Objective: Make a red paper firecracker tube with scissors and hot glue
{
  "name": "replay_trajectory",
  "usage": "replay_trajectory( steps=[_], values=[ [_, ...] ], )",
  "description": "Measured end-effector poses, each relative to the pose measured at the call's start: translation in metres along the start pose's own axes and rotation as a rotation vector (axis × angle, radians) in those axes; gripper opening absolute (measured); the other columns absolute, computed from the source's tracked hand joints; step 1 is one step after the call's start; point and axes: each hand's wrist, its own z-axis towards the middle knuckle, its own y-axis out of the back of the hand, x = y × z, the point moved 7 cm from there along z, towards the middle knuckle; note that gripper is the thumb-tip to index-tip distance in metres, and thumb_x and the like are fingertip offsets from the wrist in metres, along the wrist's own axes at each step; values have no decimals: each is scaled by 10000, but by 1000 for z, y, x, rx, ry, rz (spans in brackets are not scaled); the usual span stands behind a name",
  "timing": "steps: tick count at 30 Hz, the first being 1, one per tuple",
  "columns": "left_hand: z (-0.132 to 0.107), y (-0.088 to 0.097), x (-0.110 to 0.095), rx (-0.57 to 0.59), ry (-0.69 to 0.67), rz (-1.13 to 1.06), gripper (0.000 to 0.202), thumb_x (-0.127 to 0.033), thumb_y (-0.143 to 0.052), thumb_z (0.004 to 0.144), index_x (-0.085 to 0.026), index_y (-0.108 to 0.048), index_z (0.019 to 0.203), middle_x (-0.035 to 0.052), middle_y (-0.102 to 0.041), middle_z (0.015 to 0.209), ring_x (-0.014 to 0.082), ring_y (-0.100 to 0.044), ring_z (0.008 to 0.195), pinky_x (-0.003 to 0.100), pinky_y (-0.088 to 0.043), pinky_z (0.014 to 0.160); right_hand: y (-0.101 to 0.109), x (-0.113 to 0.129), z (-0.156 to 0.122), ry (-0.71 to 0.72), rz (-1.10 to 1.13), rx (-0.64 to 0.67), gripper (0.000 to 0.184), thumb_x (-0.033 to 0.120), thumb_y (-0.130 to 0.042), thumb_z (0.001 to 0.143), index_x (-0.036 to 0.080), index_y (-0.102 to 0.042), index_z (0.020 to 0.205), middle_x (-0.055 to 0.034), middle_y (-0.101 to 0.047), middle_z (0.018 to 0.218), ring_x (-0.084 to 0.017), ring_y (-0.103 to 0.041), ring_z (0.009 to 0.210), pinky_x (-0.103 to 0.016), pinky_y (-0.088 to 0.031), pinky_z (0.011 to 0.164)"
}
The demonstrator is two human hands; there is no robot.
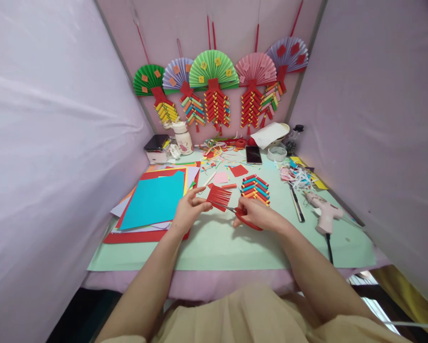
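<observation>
My left hand (189,208) pinches a small piece of red paper (218,196) cut into a fringe of thin strips. My right hand (259,213) grips red-handled scissors (243,216), whose blades point left into the red paper. Both hands hover just above the pale green mat (214,243). Right behind the scissors lies a bundle of rolled paper tubes (255,188) in red, yellow, green and blue.
A stack of coloured paper sheets (153,200) lies at the left. A pink glue gun (324,212) and a dark tool (297,202) lie at the right. A phone (253,154), tape roll, scraps and a mug sit farther back. Paper fans hang on the back wall.
</observation>
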Motion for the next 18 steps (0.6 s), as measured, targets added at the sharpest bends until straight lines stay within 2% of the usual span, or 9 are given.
replay_trajectory(
  steps=[5,9,18],
  values=[
    [0,-3,4,22,24,-47,705,-306,-777,652,-146,-508,1284,50,-735,787,216,-701,798,365,-539,813,-1,0,1,-8,-12,-12,430,545,-724,656,222,-455,743,33,-637,742,-147,-538,696,-227,-306,544],
    [1,-2,5,3,-5,-20,690,-323,-786,647,-157,-536,1268,46,-738,779,220,-705,788,350,-540,792,-3,-2,1,-15,-11,10,465,589,-719,642,223,-461,766,36,-612,752,-140,-532,677,-225,-308,534],
    [3,13,-2,-157,-38,-81,692,-332,-810,613,-136,-557,1227,36,-734,763,207,-706,773,347,-545,792,-2,-9,0,-58,-11,35,507,629,-702,642,228,-436,800,31,-585,745,-140,-514,665,-228,-302,526]
  ],
)
